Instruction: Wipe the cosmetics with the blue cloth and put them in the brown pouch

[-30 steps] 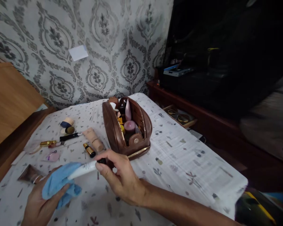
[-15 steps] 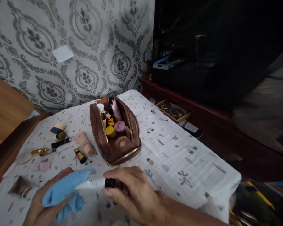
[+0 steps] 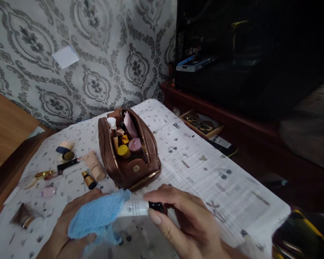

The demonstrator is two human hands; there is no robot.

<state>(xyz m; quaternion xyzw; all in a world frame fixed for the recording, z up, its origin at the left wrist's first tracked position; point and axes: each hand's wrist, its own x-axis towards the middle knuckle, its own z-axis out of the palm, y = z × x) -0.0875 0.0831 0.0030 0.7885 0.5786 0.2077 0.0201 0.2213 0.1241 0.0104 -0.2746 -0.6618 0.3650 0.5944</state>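
Observation:
My left hand (image 3: 67, 223) is closed on a light blue cloth (image 3: 97, 214), which wraps round one end of a white tube (image 3: 136, 208). The tube's black cap (image 3: 156, 207) is pinched between the thumb and fingers of my right hand (image 3: 186, 219). Just beyond my hands stands an open brown bag (image 3: 148, 144) holding a yellow-lidded jar (image 3: 124, 151), a pink-lidded jar (image 3: 135, 145) and other cosmetics. Left of the bag lie a beige tube (image 3: 94, 165) and a gold bottle with a black cap (image 3: 89, 180).
More cosmetics lie on the patterned white cloth (image 3: 189, 172) at the left, among them a brown tube (image 3: 23, 216) and a round pink item (image 3: 49, 191). A dark cabinet with an open wooden drawer (image 3: 216, 131) is at the right. A patterned wall stands behind.
Both hands have moved right with the blue cloth and the white tube. My left hand's grip on the cloth and my right hand's on the cap remain. The camera view has shifted slightly.

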